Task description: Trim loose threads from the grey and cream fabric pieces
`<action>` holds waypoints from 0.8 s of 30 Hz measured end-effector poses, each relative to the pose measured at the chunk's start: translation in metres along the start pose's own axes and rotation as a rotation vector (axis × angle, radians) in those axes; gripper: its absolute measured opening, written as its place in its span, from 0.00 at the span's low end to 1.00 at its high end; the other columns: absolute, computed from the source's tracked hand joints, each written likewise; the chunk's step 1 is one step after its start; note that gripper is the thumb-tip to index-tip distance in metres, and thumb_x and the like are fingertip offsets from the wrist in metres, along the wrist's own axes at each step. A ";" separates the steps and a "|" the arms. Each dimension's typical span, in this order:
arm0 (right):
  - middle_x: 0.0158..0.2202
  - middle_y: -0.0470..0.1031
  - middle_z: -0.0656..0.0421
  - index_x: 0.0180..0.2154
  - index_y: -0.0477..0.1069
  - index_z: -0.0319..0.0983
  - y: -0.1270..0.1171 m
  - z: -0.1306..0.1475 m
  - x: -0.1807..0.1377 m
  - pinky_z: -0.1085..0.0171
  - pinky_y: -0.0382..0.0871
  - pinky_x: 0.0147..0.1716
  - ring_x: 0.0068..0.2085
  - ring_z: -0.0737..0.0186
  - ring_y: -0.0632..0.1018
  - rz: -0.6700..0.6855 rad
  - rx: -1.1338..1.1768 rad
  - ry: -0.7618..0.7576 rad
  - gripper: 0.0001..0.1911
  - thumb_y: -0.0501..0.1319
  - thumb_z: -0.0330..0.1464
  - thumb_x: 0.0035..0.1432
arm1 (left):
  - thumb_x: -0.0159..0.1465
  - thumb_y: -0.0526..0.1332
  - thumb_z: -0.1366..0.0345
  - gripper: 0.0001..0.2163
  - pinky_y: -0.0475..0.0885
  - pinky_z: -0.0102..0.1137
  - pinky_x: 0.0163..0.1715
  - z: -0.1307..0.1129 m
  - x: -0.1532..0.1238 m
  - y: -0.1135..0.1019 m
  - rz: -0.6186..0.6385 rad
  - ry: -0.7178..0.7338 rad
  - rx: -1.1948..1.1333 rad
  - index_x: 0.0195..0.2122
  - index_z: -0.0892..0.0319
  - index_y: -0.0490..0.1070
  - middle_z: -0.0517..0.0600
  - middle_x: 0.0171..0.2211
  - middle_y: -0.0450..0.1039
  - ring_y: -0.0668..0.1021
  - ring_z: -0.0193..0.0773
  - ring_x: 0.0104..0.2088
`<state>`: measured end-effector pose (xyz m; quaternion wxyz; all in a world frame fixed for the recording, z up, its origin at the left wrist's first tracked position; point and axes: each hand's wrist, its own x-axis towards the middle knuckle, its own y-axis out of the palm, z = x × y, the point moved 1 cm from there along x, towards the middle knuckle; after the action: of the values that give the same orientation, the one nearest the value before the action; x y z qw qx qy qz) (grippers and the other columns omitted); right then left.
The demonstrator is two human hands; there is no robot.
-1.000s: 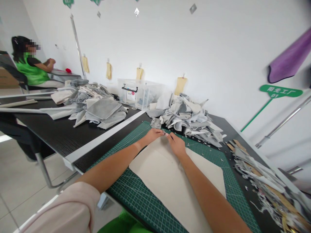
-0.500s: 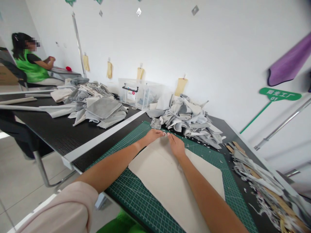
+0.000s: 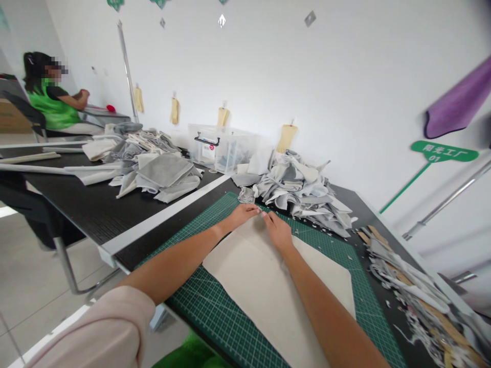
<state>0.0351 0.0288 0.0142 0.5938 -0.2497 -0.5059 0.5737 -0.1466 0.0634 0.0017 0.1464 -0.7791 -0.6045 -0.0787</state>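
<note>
A large beige fabric sheet [image 3: 268,291] lies on a green cutting mat [image 3: 203,301] with a printed grid. My left hand [image 3: 240,215] and my right hand [image 3: 278,231] both rest at the sheet's far corner, their fingertips almost meeting. Whether the fingers pinch the sheet is too small to tell. A heap of grey and white fabric offcuts [image 3: 297,191] stands just beyond my fingertips, at the mat's far edge.
Small scraps dot the mat's far side. A long pile of shredded offcuts [image 3: 414,291] lies at the right on the black table [image 3: 88,217]. A white strip [image 3: 164,217] crosses the table. Beyond it are grey fabric pieces [image 3: 161,171], a clear plastic bin [image 3: 207,145], and a seated co-worker [image 3: 53,102].
My hands and the sheet stay almost where they were. The whole scene has shifted slightly in view, as my head has moved a little.
</note>
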 end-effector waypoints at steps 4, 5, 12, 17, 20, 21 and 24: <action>0.29 0.74 0.61 0.39 0.69 0.44 0.000 0.000 0.000 0.67 0.51 0.30 0.31 0.63 0.72 0.018 -0.016 0.002 0.28 0.38 0.53 0.71 | 0.60 0.64 0.50 0.18 0.66 0.28 0.32 -0.001 0.000 -0.001 0.012 -0.004 0.015 0.35 0.63 0.78 0.49 0.30 0.76 0.73 0.34 0.30; 0.30 0.74 0.61 0.39 0.69 0.44 0.000 0.000 0.000 0.67 0.51 0.30 0.31 0.63 0.72 0.021 -0.021 0.002 0.28 0.38 0.53 0.71 | 0.59 0.64 0.50 0.18 0.66 0.28 0.32 -0.001 0.000 -0.001 0.010 -0.008 0.030 0.35 0.63 0.78 0.49 0.29 0.76 0.73 0.34 0.30; 0.30 0.75 0.61 0.39 0.68 0.44 0.000 0.000 0.000 0.67 0.51 0.29 0.31 0.63 0.73 0.021 -0.034 -0.027 0.27 0.38 0.52 0.71 | 0.58 0.65 0.49 0.20 0.69 0.29 0.35 0.009 0.003 -0.003 -0.010 -0.024 0.050 0.36 0.63 0.80 0.51 0.32 0.78 0.76 0.37 0.33; 0.30 0.75 0.60 0.40 0.69 0.44 0.000 0.000 0.001 0.67 0.51 0.29 0.32 0.62 0.74 0.042 -0.065 -0.022 0.26 0.40 0.51 0.72 | 0.57 0.66 0.50 0.20 0.69 0.29 0.35 0.012 0.004 -0.003 -0.004 -0.035 0.064 0.38 0.65 0.81 0.53 0.33 0.79 0.76 0.37 0.32; 0.30 0.75 0.60 0.39 0.68 0.43 0.001 0.000 0.000 0.67 0.51 0.29 0.32 0.61 0.75 0.036 -0.052 -0.050 0.26 0.40 0.51 0.72 | 0.58 0.65 0.50 0.20 0.69 0.29 0.35 0.014 0.004 -0.004 0.003 -0.037 0.082 0.38 0.64 0.81 0.52 0.32 0.80 0.76 0.37 0.32; 0.30 0.75 0.61 0.38 0.68 0.43 0.001 0.000 0.000 0.67 0.51 0.29 0.32 0.62 0.75 0.032 -0.042 -0.061 0.26 0.39 0.51 0.72 | 0.58 0.65 0.50 0.20 0.69 0.29 0.35 0.014 0.004 -0.004 0.002 -0.042 0.083 0.38 0.64 0.81 0.52 0.32 0.80 0.76 0.37 0.32; 0.29 0.75 0.61 0.37 0.67 0.43 0.002 -0.001 -0.001 0.67 0.50 0.29 0.31 0.63 0.74 0.024 -0.023 -0.076 0.25 0.40 0.50 0.72 | 0.58 0.65 0.51 0.19 0.70 0.29 0.37 0.016 0.004 -0.005 0.003 -0.041 0.091 0.39 0.64 0.82 0.52 0.34 0.80 0.77 0.37 0.33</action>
<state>0.0353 0.0288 0.0123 0.5641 -0.2405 -0.5315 0.5843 -0.1511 0.0729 -0.0113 0.1695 -0.7738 -0.6093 -0.0348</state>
